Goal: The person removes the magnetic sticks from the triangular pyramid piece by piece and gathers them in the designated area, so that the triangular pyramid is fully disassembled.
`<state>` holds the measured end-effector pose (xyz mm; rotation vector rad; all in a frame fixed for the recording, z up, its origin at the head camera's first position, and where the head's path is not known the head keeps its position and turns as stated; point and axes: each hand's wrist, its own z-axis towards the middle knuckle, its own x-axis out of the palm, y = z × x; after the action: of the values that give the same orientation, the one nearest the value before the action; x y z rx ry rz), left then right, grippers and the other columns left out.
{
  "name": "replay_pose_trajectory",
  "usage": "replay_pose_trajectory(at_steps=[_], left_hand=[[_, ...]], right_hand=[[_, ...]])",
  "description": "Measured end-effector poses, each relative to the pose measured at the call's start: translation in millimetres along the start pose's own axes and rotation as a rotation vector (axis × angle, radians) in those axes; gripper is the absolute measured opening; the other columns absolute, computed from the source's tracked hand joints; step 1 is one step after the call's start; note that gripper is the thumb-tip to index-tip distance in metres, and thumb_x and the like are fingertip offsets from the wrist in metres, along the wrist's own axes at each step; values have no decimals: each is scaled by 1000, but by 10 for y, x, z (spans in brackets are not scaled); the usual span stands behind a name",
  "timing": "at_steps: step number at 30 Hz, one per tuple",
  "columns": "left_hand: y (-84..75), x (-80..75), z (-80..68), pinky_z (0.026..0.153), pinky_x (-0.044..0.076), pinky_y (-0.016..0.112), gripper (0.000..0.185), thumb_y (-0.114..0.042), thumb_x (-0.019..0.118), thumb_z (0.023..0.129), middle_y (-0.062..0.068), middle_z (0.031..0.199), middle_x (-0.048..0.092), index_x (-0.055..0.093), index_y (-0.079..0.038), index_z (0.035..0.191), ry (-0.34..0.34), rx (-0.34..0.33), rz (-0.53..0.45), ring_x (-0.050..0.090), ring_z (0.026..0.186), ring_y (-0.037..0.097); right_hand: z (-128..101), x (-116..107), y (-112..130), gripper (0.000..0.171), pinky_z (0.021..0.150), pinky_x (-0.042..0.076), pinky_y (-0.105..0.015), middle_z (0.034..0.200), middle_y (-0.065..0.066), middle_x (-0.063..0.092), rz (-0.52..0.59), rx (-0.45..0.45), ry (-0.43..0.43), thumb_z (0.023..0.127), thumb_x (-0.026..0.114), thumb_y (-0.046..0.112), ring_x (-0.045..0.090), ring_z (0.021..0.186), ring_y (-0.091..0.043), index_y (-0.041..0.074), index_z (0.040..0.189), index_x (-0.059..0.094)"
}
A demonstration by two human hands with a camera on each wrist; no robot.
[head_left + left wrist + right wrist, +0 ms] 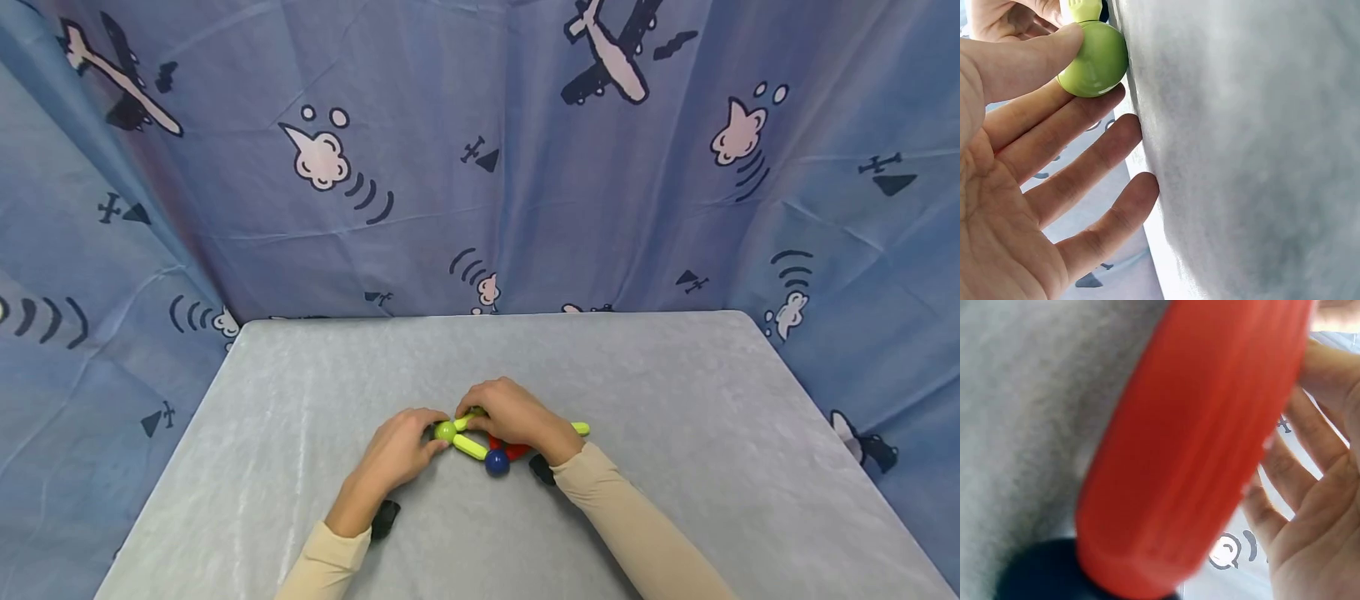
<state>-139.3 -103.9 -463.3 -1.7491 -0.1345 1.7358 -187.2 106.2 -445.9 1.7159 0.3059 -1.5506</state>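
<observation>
Left of the blue ball, our left hand pinches a green ball. Beyond the blue ball, our right hand pinches a green rod.

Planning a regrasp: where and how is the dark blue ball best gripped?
Probably pinch the dark blue ball across its left and right flanks, coming from the near side: it is round and bare there, while a yellow-green bar and red bars crowd its far side.
</observation>
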Motion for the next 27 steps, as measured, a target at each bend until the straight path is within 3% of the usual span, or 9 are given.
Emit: replay_pose_trajectory(at_steps=[8, 17, 27], left_hand=[[-6, 3, 0, 88, 54, 42, 30, -24, 78, 86, 2, 112, 73, 73, -14, 114, 5, -11, 4, 67, 106, 22], [-20, 7, 5, 89, 54, 42, 29, -24, 78, 87, 1, 112, 73, 73, -15, 114, 0, -6, 1, 67, 106, 22], [-20, 8, -12, 89, 54, 43, 30, -24, 79, 85, 2, 112, 74, 73, -15, 114, -20, -7, 9, 67, 106, 23]], right_hand=[[1, 20, 26, 10, 88, 54, -33, 97, 8, 76, -22, 32, -24, 86, 78, 23, 69, 91, -11, 21, 97, 79], [2, 29, 63, 12, 94, 50, -40, 98, 10, 75, -80, 97, 5, 85, 79, 23, 69, 92, -12, 24, 97, 78], [-91, 4, 49, 15, 90, 52, -38, 100, 6, 74, -109, -5, -32, 89, 76, 23, 66, 95, -14, 19, 103, 77]])
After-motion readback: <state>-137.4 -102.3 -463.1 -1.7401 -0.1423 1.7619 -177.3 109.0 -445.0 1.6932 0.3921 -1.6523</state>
